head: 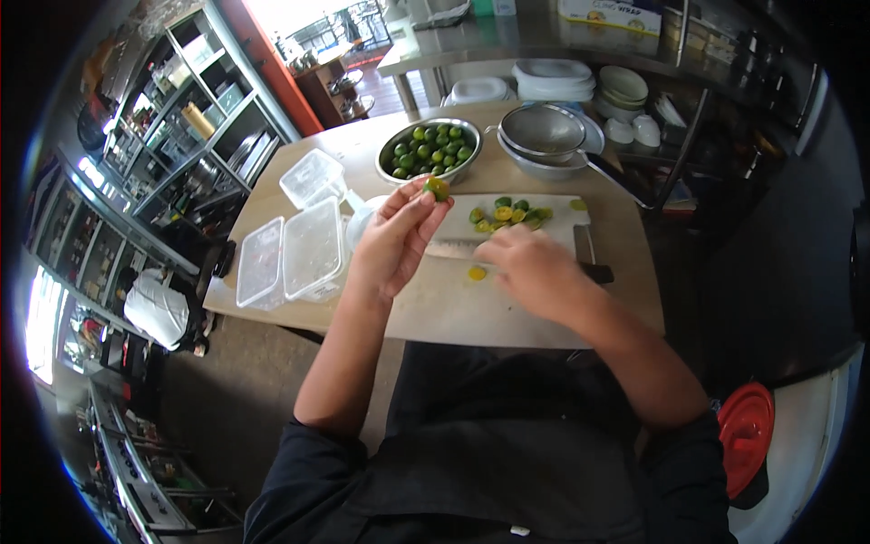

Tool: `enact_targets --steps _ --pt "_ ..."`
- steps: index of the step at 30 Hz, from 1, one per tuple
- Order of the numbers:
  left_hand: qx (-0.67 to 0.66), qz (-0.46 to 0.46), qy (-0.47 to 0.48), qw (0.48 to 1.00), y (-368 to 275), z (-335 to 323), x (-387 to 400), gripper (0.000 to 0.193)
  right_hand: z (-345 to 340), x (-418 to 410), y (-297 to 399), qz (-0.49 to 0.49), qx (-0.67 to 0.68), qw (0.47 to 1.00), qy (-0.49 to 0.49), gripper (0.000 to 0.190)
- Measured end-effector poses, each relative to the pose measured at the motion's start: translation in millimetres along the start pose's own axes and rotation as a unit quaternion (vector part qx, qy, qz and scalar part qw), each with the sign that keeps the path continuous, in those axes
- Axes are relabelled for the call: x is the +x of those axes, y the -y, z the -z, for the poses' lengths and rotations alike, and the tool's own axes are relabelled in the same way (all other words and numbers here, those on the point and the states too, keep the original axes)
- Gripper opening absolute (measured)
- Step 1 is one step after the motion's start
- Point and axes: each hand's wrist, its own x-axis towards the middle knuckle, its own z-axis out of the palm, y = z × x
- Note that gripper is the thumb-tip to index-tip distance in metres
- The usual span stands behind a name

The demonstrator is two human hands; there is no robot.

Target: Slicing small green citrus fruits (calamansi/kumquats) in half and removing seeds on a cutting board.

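Note:
Between the fingertips of my left hand (408, 224) is a cut calamansi (436, 188), its yellow-orange flesh showing, raised over the table. My right hand (533, 268), blurred, hovers over the near side of a white cutting board (462, 205) with nothing visible in its fingers. A knife lies along the board, its blade (451, 249) left of that hand and its dark handle (598, 273) to the right. Cut calamansi pieces (503, 214) are heaped on the board. One half (477, 273) sits apart, nearer me. Behind my left hand stands a steel bowl (382, 170) of whole green calamansi (435, 153).
Clear plastic containers (312, 248) stand at the table's left, beside a translucent plastic vessel (358, 221) partly behind my left hand. A strainer (544, 129) rests on a bowl at back right, its black handle (618, 178) jutting past the edge. A person (158, 309) bends at far left.

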Motion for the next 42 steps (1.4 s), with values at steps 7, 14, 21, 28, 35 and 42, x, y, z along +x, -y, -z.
enact_targets --steps 7,14,21,28,35,42 --pt "0.507 -0.13 0.085 0.848 -3.7 -56.0 133.8 0.033 -14.4 23.3 4.6 0.068 0.032 0.991 0.113 0.015" --pt "0.827 -0.199 0.223 0.476 34.5 -78.8 221.3 0.022 2.9 20.2 -3.4 0.042 0.198 0.977 0.065 0.016" --pt "0.862 -0.182 0.27 0.388 59.4 -69.6 248.8 0.024 5.6 19.4 -11.3 0.053 0.298 0.952 -0.036 0.021" --pt "0.873 -0.137 0.261 0.389 64.2 -79.5 245.0 0.036 1.3 18.5 -15.8 0.045 0.291 0.953 -0.077 0.022" --pt "0.891 -0.123 0.235 0.369 62.3 -91.4 239.5 0.04 0.7 17.9 -18.1 0.047 0.298 0.95 -0.083 0.023" --pt "0.882 -0.118 0.224 0.399 56.6 -91.4 231.0 0.039 8.1 18.5 -14.7 -0.006 0.366 0.929 -0.053 0.023"
